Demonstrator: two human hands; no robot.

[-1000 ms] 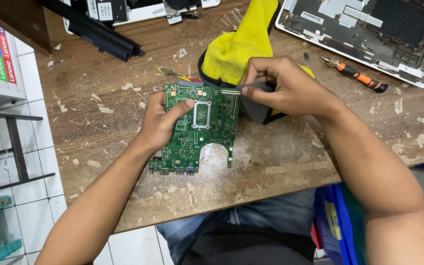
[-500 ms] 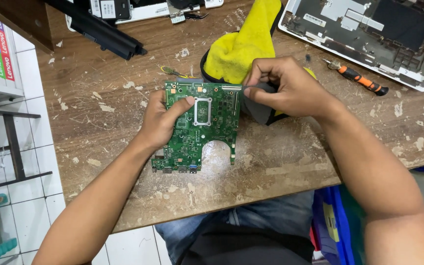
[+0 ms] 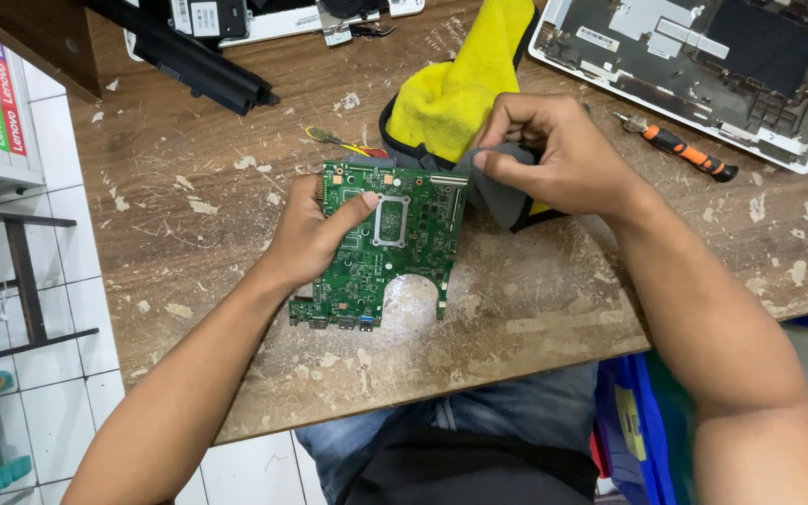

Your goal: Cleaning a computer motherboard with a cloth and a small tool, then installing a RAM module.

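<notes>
Comparing this moment with the frame half a second before shows almost no change: the green circuit board (image 3: 387, 245) lies in the same place on the worn wooden table (image 3: 198, 234), and both hands keep their positions, with only a slight shift of the right fingers at the board's top right corner.

The left hand (image 3: 315, 234) grips the board by its left edge, thumb laid across the face toward the square metal frame at the centre, fingers hidden under the board. The board rests near the table's front edge, tilted slightly.

The right hand (image 3: 554, 164) is closed in a pinch on a grey cloth (image 3: 497, 192), pressing it against the board's upper right corner. Just behind this hand lies a yellow cloth (image 3: 460, 89), draped over a dark-rimmed object that is mostly hidden.

Containers: an opened laptop base shell (image 3: 703, 65) lies at the far right of the table, holding dark panels and silver-grey internal parts. An orange-handled screwdriver (image 3: 680, 150) lies just in front of it. A long black bar-shaped battery (image 3: 189, 61) lies at the far left.
</notes>
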